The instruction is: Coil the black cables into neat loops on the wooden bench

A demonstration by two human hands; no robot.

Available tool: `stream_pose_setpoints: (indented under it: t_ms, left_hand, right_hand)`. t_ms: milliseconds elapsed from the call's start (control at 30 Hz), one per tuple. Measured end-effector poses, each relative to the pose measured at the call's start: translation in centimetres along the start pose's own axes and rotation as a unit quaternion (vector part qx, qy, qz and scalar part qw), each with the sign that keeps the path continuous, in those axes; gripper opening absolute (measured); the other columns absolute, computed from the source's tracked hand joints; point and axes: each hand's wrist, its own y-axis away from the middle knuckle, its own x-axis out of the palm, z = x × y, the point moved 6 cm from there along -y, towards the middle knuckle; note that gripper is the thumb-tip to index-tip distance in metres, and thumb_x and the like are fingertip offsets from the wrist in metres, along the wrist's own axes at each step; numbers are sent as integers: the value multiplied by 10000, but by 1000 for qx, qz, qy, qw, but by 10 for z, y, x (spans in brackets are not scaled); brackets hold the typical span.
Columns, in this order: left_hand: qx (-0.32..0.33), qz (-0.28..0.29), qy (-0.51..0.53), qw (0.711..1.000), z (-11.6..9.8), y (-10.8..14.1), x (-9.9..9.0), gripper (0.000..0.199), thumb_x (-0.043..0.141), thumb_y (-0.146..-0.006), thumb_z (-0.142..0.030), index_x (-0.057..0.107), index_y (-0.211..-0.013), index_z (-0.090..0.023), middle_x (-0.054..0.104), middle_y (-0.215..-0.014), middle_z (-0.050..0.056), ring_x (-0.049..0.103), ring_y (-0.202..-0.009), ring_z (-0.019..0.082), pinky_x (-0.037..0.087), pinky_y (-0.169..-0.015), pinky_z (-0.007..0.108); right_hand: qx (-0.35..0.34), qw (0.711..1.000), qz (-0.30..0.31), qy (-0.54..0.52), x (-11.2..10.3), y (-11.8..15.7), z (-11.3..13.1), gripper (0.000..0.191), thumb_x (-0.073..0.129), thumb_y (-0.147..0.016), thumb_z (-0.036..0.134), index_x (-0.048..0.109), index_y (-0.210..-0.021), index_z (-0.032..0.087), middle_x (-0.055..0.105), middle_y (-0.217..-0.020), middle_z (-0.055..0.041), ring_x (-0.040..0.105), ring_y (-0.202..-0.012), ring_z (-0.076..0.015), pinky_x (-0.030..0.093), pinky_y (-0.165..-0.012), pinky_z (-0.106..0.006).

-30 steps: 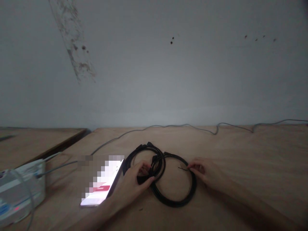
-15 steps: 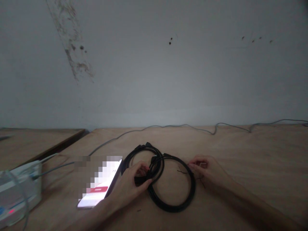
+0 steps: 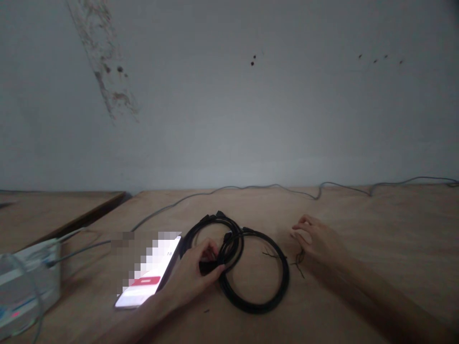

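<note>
Two coils of black cable overlap on the wooden table. The left coil (image 3: 188,241) has plug ends at its top, and the right coil (image 3: 256,308) lies nearer me. My left hand (image 3: 190,270) is closed around the cable where the coils meet, thumb in front and fingers behind. To the right of the coils, my right hand (image 3: 317,241) hovers with bent fingers apart and nothing visible in them. A thin dark twist tie (image 3: 298,268) lies just below it. Another thin dark tie (image 3: 269,254) shows inside the right coil.
A lit phone (image 3: 141,294), partly pixelated, lies beside my left forearm. A white power strip (image 3: 32,282) with a red light sits at the left edge, cords attached. A thin grey cable (image 3: 201,194) runs along the table's back by the wall. A gap separates two tabletops at left.
My right hand has moved up and right, away from the right coil's edge, and its fingers have spread. My left hand keeps its hold on the cable.
</note>
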Motion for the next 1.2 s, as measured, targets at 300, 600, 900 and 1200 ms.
stream_pose_setpoints:
  t_ms: [300,600,900,1200]
  left_hand:
    - [6,-13,20,1000,5,1,0,300,638,-884,-365,576,-1147,-234,700,-962,29,662,-881,203,550,-793,340]
    - [-18,-27,-21,999,4,-1,-5,117,540,-911,-315,601,-925,-216,677,-780,7,651,-726,192,506,-668,307]
    - [-25,-26,-24,999,11,-1,-2,139,511,-932,-301,604,-984,-212,687,-824,19,657,-756,197,516,-692,317]
    - [26,-14,-63,998,1,-1,-5,296,503,-762,-117,621,-1010,-229,696,-927,15,647,-837,204,511,-783,346]
  right_hand:
    - [-88,982,82,-148,19,16,47,248,494,-1010,313,716,-1092,238,657,-1033,-66,641,-868,-187,513,-794,-324]
    - [-85,980,79,-159,34,21,44,207,567,-980,330,755,-999,245,657,-996,-46,629,-789,-161,507,-714,-295]
    - [-78,981,75,-159,35,22,45,178,590,-955,264,763,-998,260,657,-998,-35,621,-806,-166,498,-709,-303]
    - [-76,981,82,-159,40,22,42,184,582,-964,269,760,-1009,266,657,-981,-32,621,-807,-170,490,-708,-299]
